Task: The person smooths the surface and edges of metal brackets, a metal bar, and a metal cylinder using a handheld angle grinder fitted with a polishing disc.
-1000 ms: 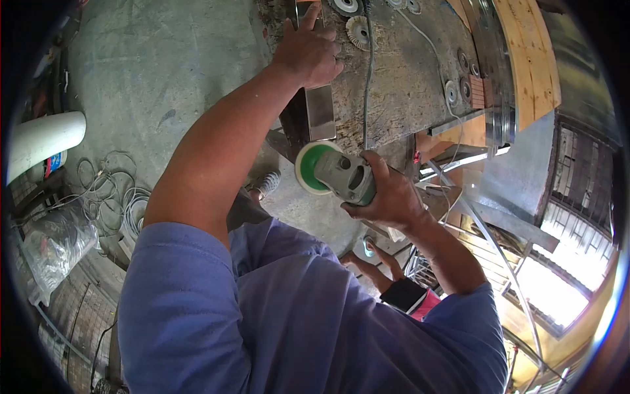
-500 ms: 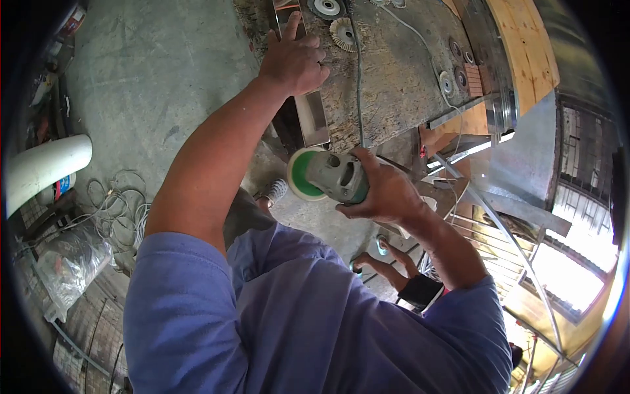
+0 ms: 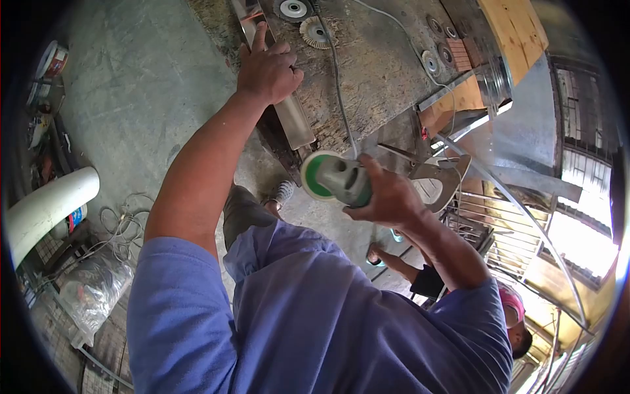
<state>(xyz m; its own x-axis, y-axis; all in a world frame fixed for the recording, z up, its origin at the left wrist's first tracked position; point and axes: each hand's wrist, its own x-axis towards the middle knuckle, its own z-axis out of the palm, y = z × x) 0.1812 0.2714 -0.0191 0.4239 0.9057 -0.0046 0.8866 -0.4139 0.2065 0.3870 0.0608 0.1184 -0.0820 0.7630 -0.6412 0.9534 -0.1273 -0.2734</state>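
Noted left to right: a bucket (image 3: pixel 54 60) with a coloured label, lettering illegible; left hand (image 3: pixel 268 73), fingers partly spread, on a metal bar (image 3: pixel 293 121) along the workbench (image 3: pixel 367 72); green-disc grinder (image 3: pixel 341 179) near the bar's end, right hand (image 3: pixel 392 197) wrapped around its body.

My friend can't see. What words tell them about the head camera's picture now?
Seen from above, a person's right hand holds a power tool with a green, pale-edged disc near the end of a long metal bar, which their left hand rests on. The bar lies along a worn workbench with round discs on it.
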